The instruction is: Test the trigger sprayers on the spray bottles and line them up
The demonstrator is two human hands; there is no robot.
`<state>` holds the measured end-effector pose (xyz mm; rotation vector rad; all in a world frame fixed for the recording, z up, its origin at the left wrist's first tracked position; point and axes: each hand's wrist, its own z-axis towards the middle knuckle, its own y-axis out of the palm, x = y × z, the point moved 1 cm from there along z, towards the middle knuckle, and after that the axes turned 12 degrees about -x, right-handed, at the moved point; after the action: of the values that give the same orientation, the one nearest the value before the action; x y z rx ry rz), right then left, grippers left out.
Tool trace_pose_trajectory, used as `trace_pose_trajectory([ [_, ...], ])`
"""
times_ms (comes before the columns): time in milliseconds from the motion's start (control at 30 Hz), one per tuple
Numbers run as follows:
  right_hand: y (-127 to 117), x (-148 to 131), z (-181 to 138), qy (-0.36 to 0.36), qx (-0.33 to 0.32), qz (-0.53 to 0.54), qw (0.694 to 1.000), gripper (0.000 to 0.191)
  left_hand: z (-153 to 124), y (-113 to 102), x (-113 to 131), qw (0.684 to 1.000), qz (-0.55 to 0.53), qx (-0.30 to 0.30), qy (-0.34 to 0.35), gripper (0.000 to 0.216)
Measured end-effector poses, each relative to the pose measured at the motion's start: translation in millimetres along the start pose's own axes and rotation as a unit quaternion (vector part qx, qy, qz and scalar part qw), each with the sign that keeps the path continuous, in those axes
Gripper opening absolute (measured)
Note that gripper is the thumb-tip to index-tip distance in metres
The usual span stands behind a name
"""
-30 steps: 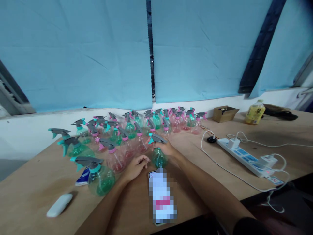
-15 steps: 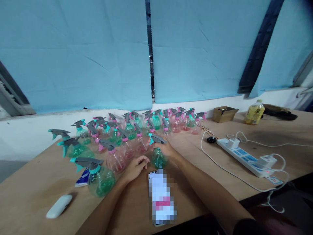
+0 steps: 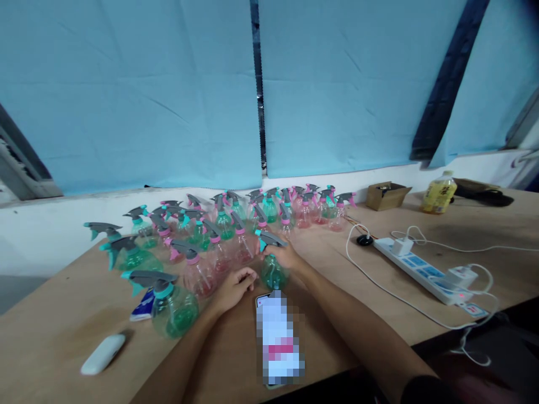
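Observation:
My right hand (image 3: pixel 287 252) is closed round the neck and trigger head of a green spray bottle (image 3: pixel 273 274), which stands upright with a grey and turquoise top. To its left, my left hand (image 3: pixel 238 285) rests on the table with its fingers curled in; I see nothing in them. Just in front of the bottle lies a phone (image 3: pixel 275 336), its lit screen blurred out. A pink spray bottle (image 3: pixel 200 278) stands behind my left hand. Left of my left forearm is another green spray bottle (image 3: pixel 174 314).
Several more pink and green spray bottles (image 3: pixel 225 224) crowd the table towards the wall. At the left lie a white oval case (image 3: pixel 103 354) and a blue packet (image 3: pixel 143 306). On the right are a power strip (image 3: pixel 421 269) with cables, a small carton (image 3: pixel 387 196) and a yellow-labelled drink bottle (image 3: pixel 438 193).

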<state>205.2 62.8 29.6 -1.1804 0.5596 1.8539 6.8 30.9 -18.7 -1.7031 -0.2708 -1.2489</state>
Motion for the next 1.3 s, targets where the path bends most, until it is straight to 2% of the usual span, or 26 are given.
trace_pose_trajectory([
  [100, 0, 1, 0, 0.006, 0.008, 0.017, 1.000, 0.016, 0, 0, -1, 1.000, 0.000, 0.003, 0.000, 0.036],
  [300, -1, 5, 1, -0.016, -0.002, -0.007, 1.000, 0.028, 0, 0, -4, 1.000, 0.002, 0.007, 0.006, 0.035],
  [567, 2, 4, 1, -0.010, 0.015, 0.002, 1.000, 0.021, 1, 0, -3, 1.000, -0.004, 0.005, 0.010, 0.034],
  [633, 1, 5, 0, -0.019, 0.037, -0.035, 0.999, 0.024, 0, 0, -3, 1.000, -0.014, 0.015, 0.010, 0.035],
  [733, -3, 9, -4, -0.013, 0.099, -0.097, 0.990, 0.023, -3, -1, -4, 0.998, -0.026, 0.065, 0.000, 0.035],
  [833, -9, 10, -10, -0.014, 0.148, -0.148, 0.978, 0.025, -6, -3, -2, 0.993, -0.037, 0.110, -0.005, 0.035],
  [933, -17, 7, -18, -0.053, 0.192, -0.200, 0.960, 0.029, -12, -2, 3, 0.988, -0.059, 0.144, -0.020, 0.036],
  [1033, -30, 5, -30, -0.084, 0.237, -0.240, 0.938, 0.041, -24, 4, 13, 0.973, -0.097, 0.205, -0.038, 0.038],
  [1133, -48, 6, -45, -0.098, 0.287, -0.274, 0.913, 0.051, -46, 12, 25, 0.960, -0.122, 0.249, -0.045, 0.039],
  [1300, -77, 11, -63, -0.057, 0.344, -0.379, 0.857, 0.052, -95, 17, 38, 0.960, -0.040, 0.272, -0.048, 0.038],
])
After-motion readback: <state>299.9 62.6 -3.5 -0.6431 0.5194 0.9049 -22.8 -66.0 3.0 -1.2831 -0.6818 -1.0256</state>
